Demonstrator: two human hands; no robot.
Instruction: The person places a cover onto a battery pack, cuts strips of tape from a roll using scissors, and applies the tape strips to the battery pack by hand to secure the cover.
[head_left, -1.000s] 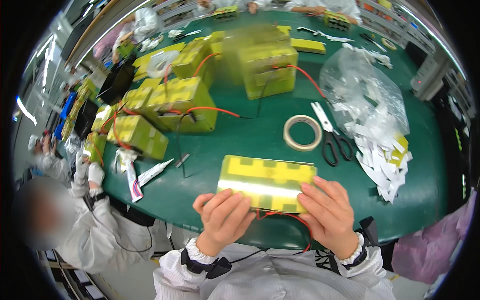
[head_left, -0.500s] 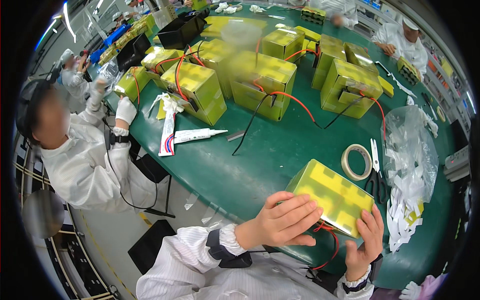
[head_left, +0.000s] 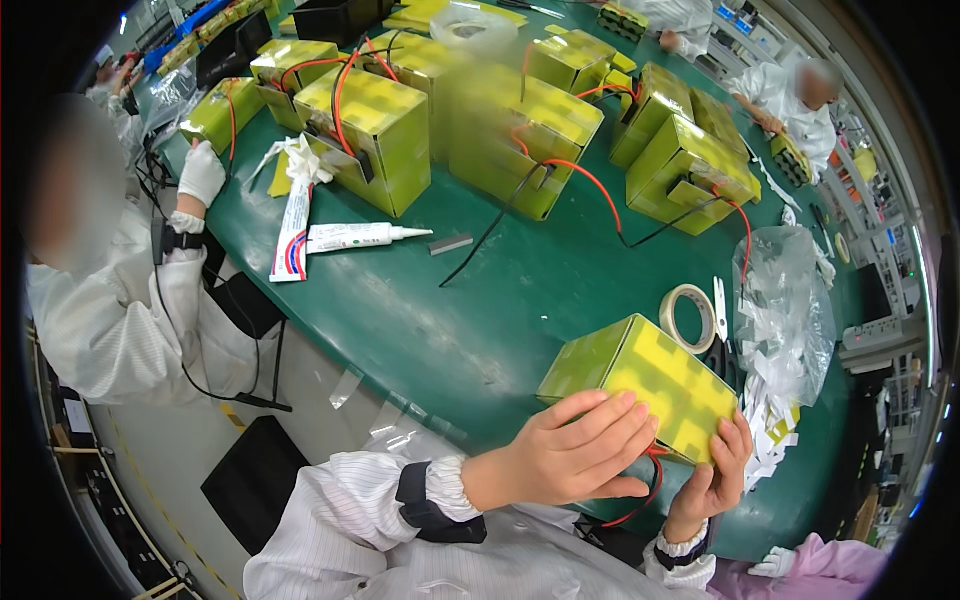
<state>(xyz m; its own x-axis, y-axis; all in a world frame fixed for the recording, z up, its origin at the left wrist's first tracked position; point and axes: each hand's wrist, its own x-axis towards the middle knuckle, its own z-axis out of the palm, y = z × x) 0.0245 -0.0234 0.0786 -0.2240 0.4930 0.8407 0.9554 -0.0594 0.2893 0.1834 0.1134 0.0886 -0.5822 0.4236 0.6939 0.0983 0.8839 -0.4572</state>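
A box-shaped battery pack [head_left: 672, 372], wrapped in yellow-green sheet, is tilted between my hands at the table's near edge. My left hand [head_left: 575, 455] has its fingers stretched together across the near left edge, pressed on the yellow face, with the thumb below. My right hand [head_left: 715, 478] grips the near right corner, fingers on the end and thumb underneath. Red wires [head_left: 655, 470] hang from the pack's near side between my hands. Just beyond the pack lie a roll of cream tape [head_left: 667, 315] and scissors [head_left: 720, 300], whose black handles are partly hidden by the pack.
Several similar packs [head_left: 365, 130] with red and black leads stand across the green table [head_left: 470, 330]. Two white tubes [head_left: 350, 237] lie at left, near a co-worker's gloved hand [head_left: 202, 175]. A clear plastic bag [head_left: 785, 285] and white paper strips [head_left: 768, 430] lie at right.
The battery pack has tipped and turned a little, so more of its left side shows. Both hands stay on it. The whole view has shifted slightly.
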